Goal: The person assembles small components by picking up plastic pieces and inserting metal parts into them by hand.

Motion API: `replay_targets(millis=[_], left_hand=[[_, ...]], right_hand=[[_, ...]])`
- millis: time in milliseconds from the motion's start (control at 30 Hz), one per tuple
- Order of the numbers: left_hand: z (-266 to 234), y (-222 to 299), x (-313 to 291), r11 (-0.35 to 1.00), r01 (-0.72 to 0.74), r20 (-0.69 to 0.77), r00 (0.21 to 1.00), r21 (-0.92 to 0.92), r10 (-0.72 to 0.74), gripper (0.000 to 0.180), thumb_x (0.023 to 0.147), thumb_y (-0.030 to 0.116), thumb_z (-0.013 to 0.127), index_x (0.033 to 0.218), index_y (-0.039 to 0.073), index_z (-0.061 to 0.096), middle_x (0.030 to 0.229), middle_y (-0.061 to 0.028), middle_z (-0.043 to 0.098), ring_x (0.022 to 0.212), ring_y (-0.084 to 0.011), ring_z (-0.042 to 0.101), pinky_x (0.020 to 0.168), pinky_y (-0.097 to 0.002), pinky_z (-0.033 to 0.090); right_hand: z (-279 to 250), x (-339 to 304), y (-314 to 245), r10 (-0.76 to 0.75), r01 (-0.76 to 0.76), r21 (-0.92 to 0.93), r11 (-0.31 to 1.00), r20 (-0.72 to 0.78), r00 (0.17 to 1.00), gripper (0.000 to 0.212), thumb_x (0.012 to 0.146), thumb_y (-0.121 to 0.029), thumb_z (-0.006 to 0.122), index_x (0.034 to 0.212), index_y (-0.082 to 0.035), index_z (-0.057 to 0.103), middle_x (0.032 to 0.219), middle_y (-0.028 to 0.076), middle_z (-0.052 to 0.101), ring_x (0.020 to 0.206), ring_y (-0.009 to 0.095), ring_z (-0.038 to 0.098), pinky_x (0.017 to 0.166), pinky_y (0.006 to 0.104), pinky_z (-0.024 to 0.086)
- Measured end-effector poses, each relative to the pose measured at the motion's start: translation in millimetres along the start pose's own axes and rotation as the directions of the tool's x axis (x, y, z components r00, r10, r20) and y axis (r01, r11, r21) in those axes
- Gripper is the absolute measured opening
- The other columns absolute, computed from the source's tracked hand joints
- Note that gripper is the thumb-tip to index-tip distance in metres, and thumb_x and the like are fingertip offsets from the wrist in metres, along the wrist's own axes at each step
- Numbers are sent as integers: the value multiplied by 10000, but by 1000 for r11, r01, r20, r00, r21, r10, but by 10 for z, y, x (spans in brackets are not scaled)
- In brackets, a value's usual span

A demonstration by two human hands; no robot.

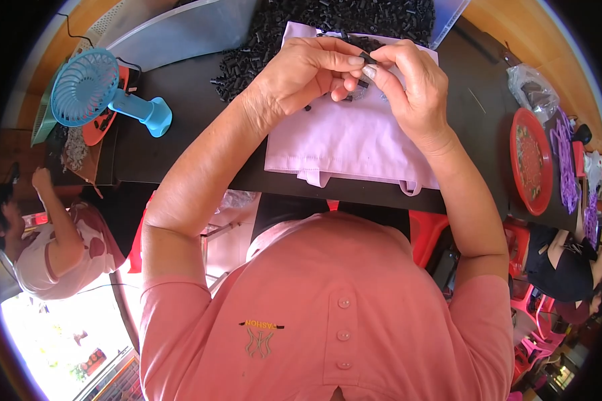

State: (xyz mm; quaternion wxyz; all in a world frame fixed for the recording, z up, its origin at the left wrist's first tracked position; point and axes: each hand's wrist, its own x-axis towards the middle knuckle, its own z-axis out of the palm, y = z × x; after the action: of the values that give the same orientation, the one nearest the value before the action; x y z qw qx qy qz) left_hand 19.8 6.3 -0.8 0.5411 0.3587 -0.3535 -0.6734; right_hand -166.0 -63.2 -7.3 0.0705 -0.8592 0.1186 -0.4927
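Observation:
Over a pink cloth bag [354, 144] on the dark table, my two hands meet at a small black plastic piece [367, 59]. My left hand [308, 70] pinches it between thumb and forefinger, the other fingers curled below. From the other side, the thumb and forefinger of my right hand [411, 83] close on the same piece. Its exact kind cannot be made out. Beneath the fingers, a few small clear bits and black pieces lie on the cloth, partly hidden by my hands. A large heap of small black plastic pieces [341, 17] spreads just beyond my hands.
A blue handheld fan [87, 87] stands at the left, by an orange tray [104, 120]. Behind it is a translucent bin [194, 33]. To the right are a red bowl [520, 160] of small parts, a clear plastic bag [534, 88] and purple strips [564, 160]. People sit on both sides.

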Motion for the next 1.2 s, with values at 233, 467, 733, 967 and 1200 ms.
replay_targets(millis=[233, 467, 733, 967, 1200], left_hand=[[-3, -62, 20, 999, -53, -60, 997, 14, 54, 174, 909, 97, 652, 974, -63, 664, 831, -121, 668, 650, -191, 625, 563, -299, 497], [-45, -15, 24, 985, -138, -139, 979, 102, 151, 194, 900, 156, 632, 919, -31, 680, 848, -110, 685, 690, -168, 627, 556, -289, 465], [-47, 27, -14, 957, -166, -127, 971, 237, 200, 191, 898, 125, 632, 952, -53, 673, 851, -131, 687, 653, -152, 612, 501, -254, 442], [81, 19, -38, 933, -113, -105, 982, 341, 157, 174, 883, 112, 674, 941, -52, 685, 775, -98, 662, 614, -140, 617, 477, -242, 457], [44, -41, -22, 974, -45, -58, 997, 224, 60, 211, 909, 137, 666, 1022, -41, 657, 834, -83, 655, 682, -141, 611, 529, -251, 454]], right_hand=[[41, 13, 38, -51, 52, -46, 998, 15, 999, 159, 732, -60, 716, 845, -83, 606, 766, 39, 610, 689, 243, 615, 629, 354, 463], [-255, 26, 243, 39, 32, -185, 982, 370, 928, 79, 749, -79, 669, 806, -118, 632, 793, 15, 603, 814, 228, 624, 718, 371, 457], [-155, -27, 207, -11, 162, -326, 931, 420, 907, 189, 728, -54, 653, 899, -134, 661, 846, 32, 601, 881, 242, 603, 789, 380, 433], [-142, 142, -52, 132, -203, 238, 950, 282, 950, 280, 763, 42, 706, 1034, -22, 673, 880, 49, 621, 813, 155, 620, 723, 272, 497], [-67, 66, -41, 74, -104, 244, 964, 130, 989, 274, 761, 55, 708, 1027, 8, 662, 877, 64, 631, 785, 156, 622, 700, 273, 510]])
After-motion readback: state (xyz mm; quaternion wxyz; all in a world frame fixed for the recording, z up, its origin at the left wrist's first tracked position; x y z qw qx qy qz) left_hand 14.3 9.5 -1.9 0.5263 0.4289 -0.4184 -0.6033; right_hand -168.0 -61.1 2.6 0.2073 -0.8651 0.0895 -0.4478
